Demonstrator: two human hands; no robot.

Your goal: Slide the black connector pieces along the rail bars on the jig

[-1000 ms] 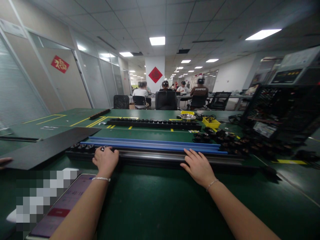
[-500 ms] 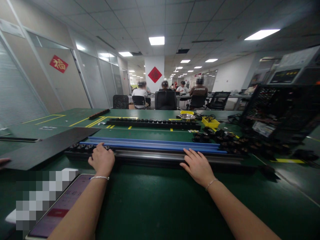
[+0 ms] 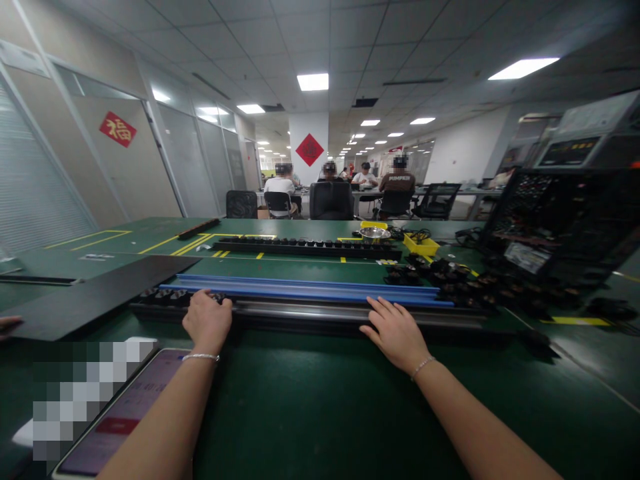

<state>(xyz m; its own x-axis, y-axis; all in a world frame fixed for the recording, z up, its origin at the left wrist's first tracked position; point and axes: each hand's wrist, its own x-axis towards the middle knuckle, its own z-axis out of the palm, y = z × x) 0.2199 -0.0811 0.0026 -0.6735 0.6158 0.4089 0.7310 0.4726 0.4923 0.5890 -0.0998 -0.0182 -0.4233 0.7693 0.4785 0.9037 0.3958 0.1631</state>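
Observation:
A long black rail (image 3: 310, 311) lies across the green table in front of me. Small black parts (image 3: 167, 294) stand in a row in its left end. My left hand (image 3: 207, 321) is over the rail at the right end of this row, fingers curled down and closed; what they grip is hidden behind the hand. Further right, my right hand (image 3: 397, 333) rests on the rail's near edge, open, its fingers stretched out and holding nothing. Just behind the rail lies a blue strip (image 3: 310, 288), parallel to it and touched by neither hand.
A dark flat panel (image 3: 100, 297) lies at left, another person's hand (image 3: 9, 325) at its edge. A phone (image 3: 125, 413) is beside my left forearm. Loose black parts (image 3: 450, 277), a yellow bin (image 3: 421, 245) and a metal bowl (image 3: 375, 233) occupy the right. Another filled rail (image 3: 310, 247) lies behind.
My left hand has shifted slightly to the right along the rail. My right hand, the rail and the blue strip have stayed in place.

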